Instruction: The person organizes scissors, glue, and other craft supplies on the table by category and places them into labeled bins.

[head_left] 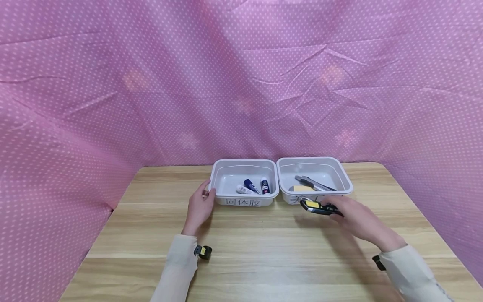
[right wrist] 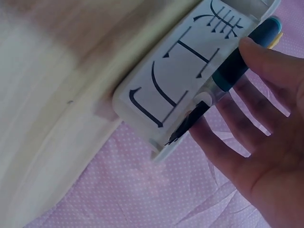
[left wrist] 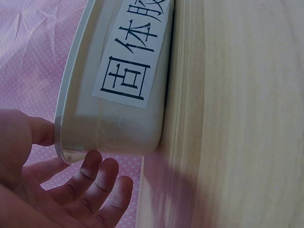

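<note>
My right hand [head_left: 358, 218] holds a black-and-yellow utility knife [head_left: 320, 207] just in front of the right white plastic box [head_left: 349, 184]. In the right wrist view the thumb lies along one side of the utility knife [right wrist: 232, 66] and the fingers along the other. More utility knives [head_left: 315, 183], grey and yellow, lie inside that box. My left hand [head_left: 200, 207] grips the rim at the front left corner of the left white plastic box [head_left: 219, 170], thumb on one side, fingertips against the end wall [left wrist: 128, 128]. Glue sticks [head_left: 265, 186], white and dark blue, lie in it.
Both boxes stand side by side at the back of the wooden table [head_left: 241, 260]. Each bears a paper label [head_left: 243, 202] with black characters on its front. A pink dotted cloth [head_left: 241, 84] hangs behind and beside the table.
</note>
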`<state>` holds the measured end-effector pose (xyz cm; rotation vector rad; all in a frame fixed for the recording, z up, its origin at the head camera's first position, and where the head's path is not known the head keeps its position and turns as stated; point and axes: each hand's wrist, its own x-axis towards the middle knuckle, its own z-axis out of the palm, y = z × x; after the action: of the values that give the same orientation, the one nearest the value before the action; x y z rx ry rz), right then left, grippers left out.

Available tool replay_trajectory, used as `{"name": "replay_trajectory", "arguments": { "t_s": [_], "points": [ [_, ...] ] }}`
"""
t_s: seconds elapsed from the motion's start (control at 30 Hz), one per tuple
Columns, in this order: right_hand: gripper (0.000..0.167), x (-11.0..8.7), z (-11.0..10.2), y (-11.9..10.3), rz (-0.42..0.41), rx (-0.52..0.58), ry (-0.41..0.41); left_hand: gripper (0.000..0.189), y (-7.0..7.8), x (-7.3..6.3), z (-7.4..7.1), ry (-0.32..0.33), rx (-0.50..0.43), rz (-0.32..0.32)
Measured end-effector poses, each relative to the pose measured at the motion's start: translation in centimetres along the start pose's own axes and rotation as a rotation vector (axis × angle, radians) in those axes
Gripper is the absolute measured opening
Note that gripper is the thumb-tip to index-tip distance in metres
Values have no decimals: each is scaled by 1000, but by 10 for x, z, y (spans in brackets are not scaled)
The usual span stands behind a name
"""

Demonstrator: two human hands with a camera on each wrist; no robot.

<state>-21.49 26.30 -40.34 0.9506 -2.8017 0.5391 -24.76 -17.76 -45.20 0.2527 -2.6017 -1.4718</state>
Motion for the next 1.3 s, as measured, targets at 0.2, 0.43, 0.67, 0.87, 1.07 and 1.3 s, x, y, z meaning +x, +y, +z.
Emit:
{"name": "replay_trajectory", "arguments": {
  "t_s": [0.2, 0.43, 0.67, 0.87, 1.07, 1.3],
  "points": [
    [41, 4, -5, 0, 26, -10, 22, 50, 1, 0, -1, -7, 1, -6],
    [37, 13, -11, 0, 34, -36, 71, 50, -1, 1, -1, 10, -3, 18],
    [38, 21, -16, 1, 53, -50, 86, 50, -1, 1, 0, 5, 4, 15],
    [39, 29, -17, 2, 91, -50, 115, 50, 1, 1, -1, 3, 8, 11],
    [38, 39, -21, 3, 136, -45, 116, 50, 1, 1, -2, 7, 7, 13],
    [36, 45, -21, 7, 172, -55, 87, 50, -1, 1, 0, -2, -6, 0]
  ]
}}
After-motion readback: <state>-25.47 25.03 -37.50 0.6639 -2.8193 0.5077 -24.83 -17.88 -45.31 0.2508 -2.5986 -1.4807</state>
